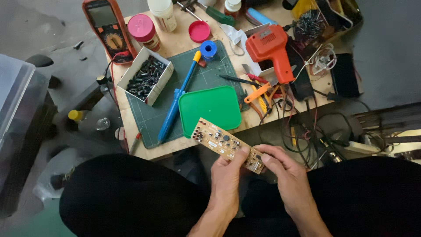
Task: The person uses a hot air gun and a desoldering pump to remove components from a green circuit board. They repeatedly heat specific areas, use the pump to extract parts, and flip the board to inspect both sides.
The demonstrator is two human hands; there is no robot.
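**Light & pic quality**

I see soft, even daylight, fairly bright on the table (184,44), no hard shadows. Dark trousers (131,197) lose nearly all detail. Mild glare on the green lid (210,107). Overall slightly soft, w/ smearing; corners dimmer & a bit stretched, esp. left edge.

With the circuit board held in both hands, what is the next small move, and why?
Probably lay the circuit board flat on the green mat: both hands, left and right, hold it in the air, so neither can take the blue soldering iron.
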